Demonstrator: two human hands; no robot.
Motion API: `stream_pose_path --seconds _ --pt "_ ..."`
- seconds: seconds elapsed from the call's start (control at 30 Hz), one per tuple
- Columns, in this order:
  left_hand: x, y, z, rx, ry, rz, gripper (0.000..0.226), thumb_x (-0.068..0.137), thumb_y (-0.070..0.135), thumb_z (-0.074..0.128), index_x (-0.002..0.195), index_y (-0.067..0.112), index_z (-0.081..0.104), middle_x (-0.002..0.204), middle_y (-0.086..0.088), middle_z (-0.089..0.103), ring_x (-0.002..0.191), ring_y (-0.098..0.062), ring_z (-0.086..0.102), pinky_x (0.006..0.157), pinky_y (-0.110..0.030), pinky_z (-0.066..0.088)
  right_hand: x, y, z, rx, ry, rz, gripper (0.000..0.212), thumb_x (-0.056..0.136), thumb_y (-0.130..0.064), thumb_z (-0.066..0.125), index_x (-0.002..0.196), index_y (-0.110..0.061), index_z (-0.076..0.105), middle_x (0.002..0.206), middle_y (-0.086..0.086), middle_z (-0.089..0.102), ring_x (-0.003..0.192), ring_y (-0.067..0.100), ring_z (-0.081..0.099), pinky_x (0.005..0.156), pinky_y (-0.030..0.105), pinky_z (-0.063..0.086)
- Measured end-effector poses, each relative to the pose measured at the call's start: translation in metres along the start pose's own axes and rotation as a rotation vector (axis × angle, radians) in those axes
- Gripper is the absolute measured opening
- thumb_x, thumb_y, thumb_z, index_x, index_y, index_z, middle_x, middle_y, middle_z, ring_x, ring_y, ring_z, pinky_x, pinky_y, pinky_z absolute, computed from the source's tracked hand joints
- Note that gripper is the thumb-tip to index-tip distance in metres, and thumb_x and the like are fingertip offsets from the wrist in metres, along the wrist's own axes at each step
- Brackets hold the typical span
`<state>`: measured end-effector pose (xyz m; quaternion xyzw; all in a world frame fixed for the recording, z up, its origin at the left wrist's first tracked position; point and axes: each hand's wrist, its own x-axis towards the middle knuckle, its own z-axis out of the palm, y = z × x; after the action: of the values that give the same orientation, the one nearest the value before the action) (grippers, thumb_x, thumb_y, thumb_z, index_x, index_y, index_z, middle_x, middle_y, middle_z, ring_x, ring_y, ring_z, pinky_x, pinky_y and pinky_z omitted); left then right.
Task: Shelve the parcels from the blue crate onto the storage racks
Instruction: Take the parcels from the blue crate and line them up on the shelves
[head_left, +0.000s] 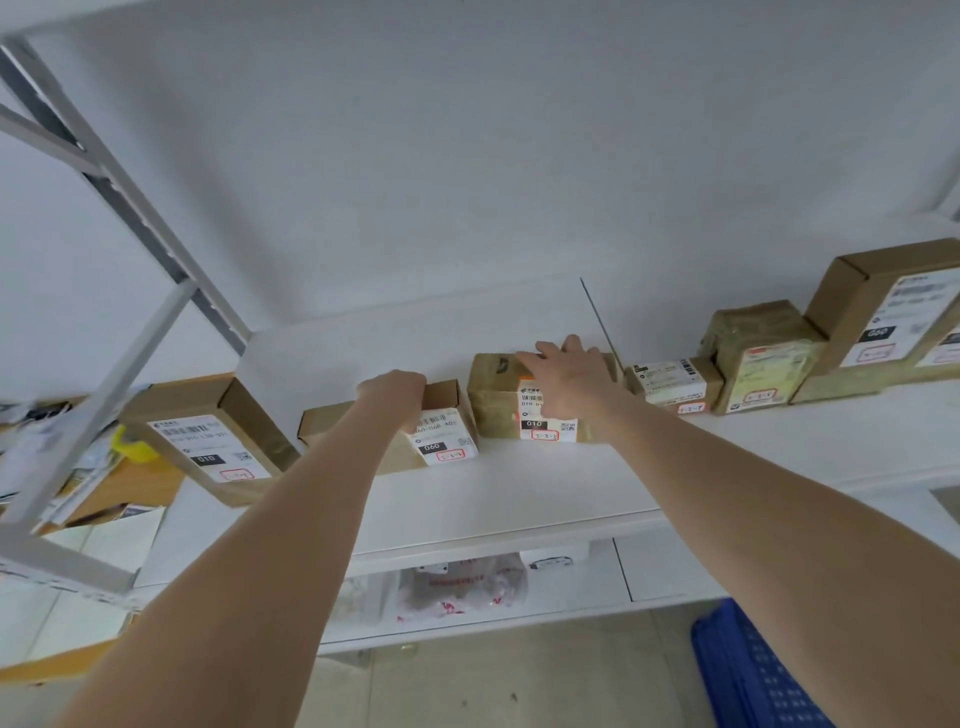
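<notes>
While both arms are reaching to the white shelf (519, 499), the left hand (393, 391) is curling closed over a flat cardboard parcel (436, 431), and the right hand (566, 374) is lying spread, fingers (530, 358) open, atop the taped parcel (498, 405) beside it.

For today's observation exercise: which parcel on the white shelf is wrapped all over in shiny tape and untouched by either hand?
The taped parcel second from the right; its neighbours are plain cardboard.
</notes>
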<state>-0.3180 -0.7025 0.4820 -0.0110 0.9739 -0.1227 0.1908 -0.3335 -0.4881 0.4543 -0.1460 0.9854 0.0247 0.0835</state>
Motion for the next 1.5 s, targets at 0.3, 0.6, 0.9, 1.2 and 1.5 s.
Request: stream_pose_path --seconds 0.3,0.6,0.9,1.2,1.5 --pt "0.01 -0.002 0.003 -0.059 0.12 -0.01 0.039 0.083 0.006 0.054 0.119 0.02 0.054 0.111 -0.002 0.053 0.103 -0.025 0.059 0.067 -0.031 0.04 0.004 0.005 -0.003 -0.011 0.057 0.015 0.062 0.085 -0.007 0.052 0.142 -0.025 0.032 0.137 0.0 0.042 0.121 0.029 0.038 0.075 0.033 0.038" --pt "0.02 0.012 -0.004 -0.043 0.096 0.081 0.055 0.083 0.013 0.058 0.131 0.037 0.046 0.121 0.005 0.056 0.115 -0.022 0.055 0.073 -0.033 0.041 0.002 0.008 -0.006 -0.026 0.021 0.008 0.063 0.084 -0.003 0.051 0.14 -0.027 0.034 0.137 0.001 0.041 0.121 0.028 0.036 0.07 0.032 0.039" --pt "0.0 0.019 -0.006 -0.12 0.129 0.083 0.078 0.085 0.012 0.062 0.147 0.032 0.02 0.139 -0.002 0.039 0.125 -0.025 0.044 0.077 -0.036 0.043 -0.01 0.001 -0.009 -0.02 -0.022 0.029 0.086 0.081 -0.036 0.07 0.149 -0.023 0.018 0.155 0.005 0.019 0.14 0.031 0.022 0.107 0.043 0.031" --pt "-0.077 -0.034 0.012 -0.277 0.536 0.019 0.057 0.088 0.003 0.045 0.142 0.021 0.035 0.138 -0.004 0.04 0.126 -0.023 0.042 0.09 -0.036 0.044 -0.024 -0.091 -0.036 0.201 0.159 -0.198 0.095 0.078 -0.054 0.067 0.151 -0.023 0.016 0.157 0.004 0.016 0.146 0.025 0.01 0.117 0.041 0.017" --pt "-0.104 -0.189 0.011 -0.271 0.504 -0.266 0.071 0.086 0.007 0.053 0.148 0.016 0.019 0.147 -0.008 0.032 0.137 -0.028 0.029 0.108 -0.041 0.032 -0.014 -0.217 -0.077 0.495 0.185 -0.259 0.1 0.078 -0.044 0.071 0.152 -0.019 0.01 0.156 0.003 0.02 0.143 0.022 0.019 0.111 0.039 0.027"
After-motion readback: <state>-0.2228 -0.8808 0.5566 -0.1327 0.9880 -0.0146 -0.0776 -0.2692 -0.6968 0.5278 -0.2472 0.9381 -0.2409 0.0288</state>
